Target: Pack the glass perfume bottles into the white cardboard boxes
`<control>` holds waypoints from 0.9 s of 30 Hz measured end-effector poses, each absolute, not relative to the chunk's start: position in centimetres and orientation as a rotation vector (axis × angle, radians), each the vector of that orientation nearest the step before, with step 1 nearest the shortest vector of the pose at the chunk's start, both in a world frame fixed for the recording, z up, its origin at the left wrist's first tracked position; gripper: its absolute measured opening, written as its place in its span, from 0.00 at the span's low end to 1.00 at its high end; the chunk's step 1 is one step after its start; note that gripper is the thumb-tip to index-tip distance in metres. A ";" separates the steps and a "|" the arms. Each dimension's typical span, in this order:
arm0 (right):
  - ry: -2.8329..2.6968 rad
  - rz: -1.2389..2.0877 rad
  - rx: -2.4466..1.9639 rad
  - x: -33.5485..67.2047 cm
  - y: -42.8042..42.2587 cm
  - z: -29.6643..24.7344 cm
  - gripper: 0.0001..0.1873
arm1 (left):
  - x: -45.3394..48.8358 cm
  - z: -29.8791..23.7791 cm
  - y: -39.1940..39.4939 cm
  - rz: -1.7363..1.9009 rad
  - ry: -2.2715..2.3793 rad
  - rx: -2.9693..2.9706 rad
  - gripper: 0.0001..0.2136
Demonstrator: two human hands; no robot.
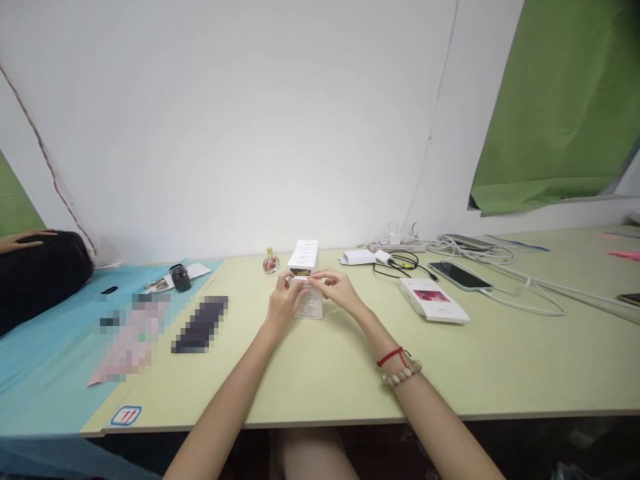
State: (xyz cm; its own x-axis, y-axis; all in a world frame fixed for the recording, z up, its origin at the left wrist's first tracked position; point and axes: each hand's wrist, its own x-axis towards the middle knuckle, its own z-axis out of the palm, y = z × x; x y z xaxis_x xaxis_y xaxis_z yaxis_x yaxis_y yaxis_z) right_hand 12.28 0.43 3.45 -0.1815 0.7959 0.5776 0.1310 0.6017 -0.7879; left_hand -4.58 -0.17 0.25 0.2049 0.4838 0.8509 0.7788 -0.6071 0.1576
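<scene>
Paper (310, 309): printed, at the middle of the table (345, 377), white panels (304, 253) beyond it
Cloth (30, 387): blue, left of the table's yellow-green top
Left hand (284, 300): fingers bent, thumb close to them, pinching one end of a white strip (301, 278); whether that joins the paper, I cannot tell
Right hand (339, 292): thumb and forefinger together at the strip's other end, other fingers loosely bent
Box (443, 310): white with a red picture, flat, right of the right hand
Phone (460, 275): screen up, just beyond the box
Jar (180, 279): dark, upright on the cloth
Bottle (271, 263): gold-topped, upright left of the panels
</scene>
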 end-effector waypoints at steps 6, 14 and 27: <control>-1.721 0.709 -0.812 12.5 0.2 3.7 0.18 | -4.7 -0.2 0.0 -1.348 -1.148 -2.174 0.11; -1.666 0.819 -0.893 12.5 0.2 3.8 0.21 | -4.7 -0.2 0.3 -1.453 -1.207 -2.225 0.12; -1.581 0.702 -0.858 11.7 -0.4 3.6 0.20 | -3.5 0.0 -1.4 -1.372 -1.296 -2.475 0.36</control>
State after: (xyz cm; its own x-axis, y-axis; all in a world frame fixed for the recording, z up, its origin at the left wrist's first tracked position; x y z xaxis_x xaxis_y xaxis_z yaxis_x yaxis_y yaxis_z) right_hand 11.65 -0.41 3.60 -0.0854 0.8321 0.5479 0.1517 0.5544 -0.8183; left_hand -3.50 -1.43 0.00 0.2649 0.6492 0.7130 0.6745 -0.6531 0.3441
